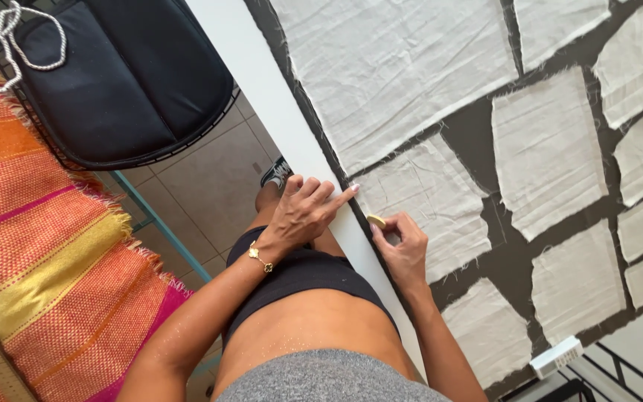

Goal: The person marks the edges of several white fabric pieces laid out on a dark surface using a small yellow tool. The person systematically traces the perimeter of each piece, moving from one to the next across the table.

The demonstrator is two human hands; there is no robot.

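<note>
Left hand (303, 216): fingers spread, index pressing near edge of cream fabric piece (429, 205) on dark desk (511, 257). Right hand (403, 246): fingers pinching yellow chalk (376, 221) at same edge. No marks visible; other cut pieces (548, 149) untouched.

About a dozen pale fabric pieces (545, 149) lie across one dark cloth (511, 257). One piece of tailor's chalk (376, 221), one gold bracelet (260, 259), one black seat cushion (128, 74), one striped woven textile (39, 246), one sneaker (277, 172).
</note>
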